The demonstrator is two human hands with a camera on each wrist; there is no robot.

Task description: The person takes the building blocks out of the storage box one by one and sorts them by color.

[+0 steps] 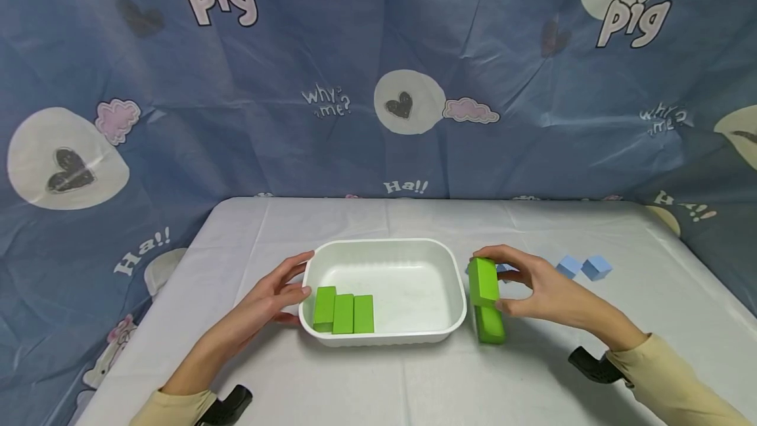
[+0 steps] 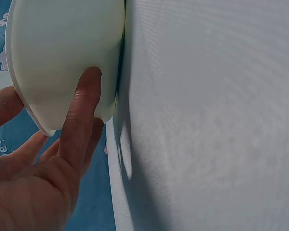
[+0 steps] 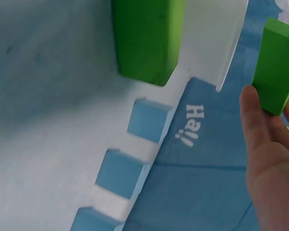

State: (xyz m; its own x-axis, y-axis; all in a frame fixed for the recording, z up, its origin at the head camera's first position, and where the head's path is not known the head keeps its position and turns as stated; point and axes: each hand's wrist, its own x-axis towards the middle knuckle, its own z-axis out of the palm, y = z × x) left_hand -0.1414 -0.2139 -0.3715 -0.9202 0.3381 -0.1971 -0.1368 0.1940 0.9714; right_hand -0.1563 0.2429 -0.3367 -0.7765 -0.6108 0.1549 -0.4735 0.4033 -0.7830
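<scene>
So rn I've got a green block [image 1: 483,281] in my R hand [image 1: 539,286], fingers clamped on it, thumb at the near end and fingertips at the far end. It's up off the table, tilted a bit. Just below my R thumb, on the table, there's a 2nd green [image 1: 490,327]; from above they overlap, but the R wrist cam shows a gap btwn them.

My L hand [image 1: 271,298] is on the left end of a white tub [image 1: 384,340]. Fingers there are spread apart, pretty straight, one touching the rim & one flat on the outside wall. Tub's sitting btwn my two hands, close to the R fingertips but not touching. Inside it, just right of my L fingertips, 3 greens [image 1: 344,314] in a row, side by side in the near left corner.

Past my R knuckles, 2 blue cubes [image 1: 596,267] sit close together, w/ more blue partly hidden behind my R fingers, so can't give an exact count.

Cuffs are beige, black gadget [image 1: 594,365] under each wrist. White cloth [image 1: 408,386] under everything, blue curtain [image 1: 343,150] beyond my fingertips w/ "pig" and "Ha!!" on it.
</scene>
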